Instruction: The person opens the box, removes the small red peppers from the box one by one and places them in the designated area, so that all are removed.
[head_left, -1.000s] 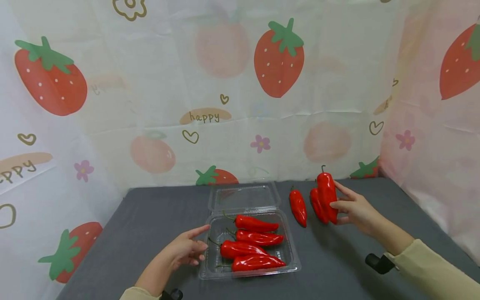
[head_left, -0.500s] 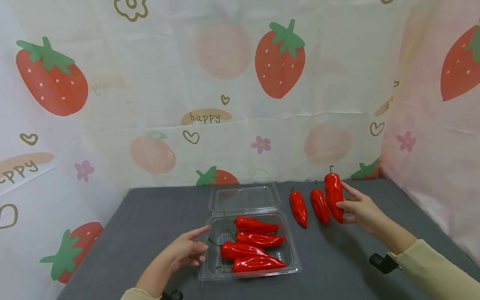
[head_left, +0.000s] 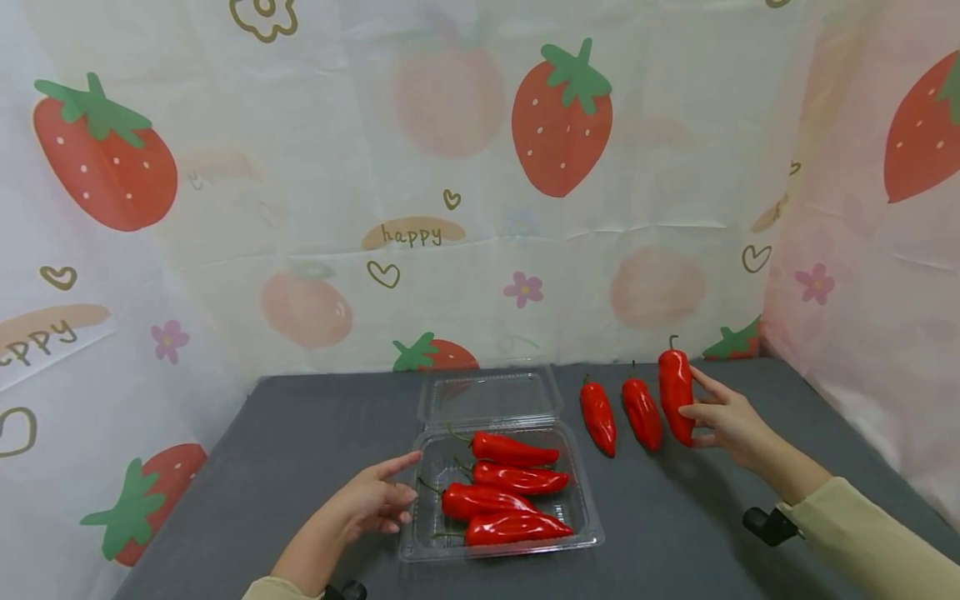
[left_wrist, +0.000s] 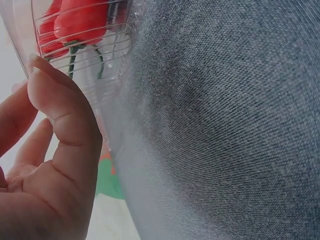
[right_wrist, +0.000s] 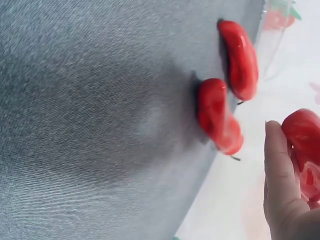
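Observation:
My right hand (head_left: 723,425) grips a long red pepper (head_left: 677,398) at the right, thumb and fingers on its right side and its stem pointing up. In the right wrist view the held pepper (right_wrist: 306,145) is partly cut off by the frame edge. My left hand (head_left: 369,500) stays at the left side of a clear plastic box (head_left: 588,500), one finger reaching its rim and the others loosely bent. The left wrist view shows the thumb (left_wrist: 65,120) by the ribbed box wall. Several red peppers (head_left: 517,478) lie crosswise inside the box.
Two more peppers lie on the dark grey table right of the box, one nearer the box (head_left: 597,418) and one beside the held pepper (head_left: 642,414). The box's hinged lid (head_left: 487,396) is folded back. A strawberry-print curtain (head_left: 450,292) hangs behind the table.
My right hand has moved the pepper rightward, away from the one it overlapped, leaving a gap between them. My left hand and the box stay in place.

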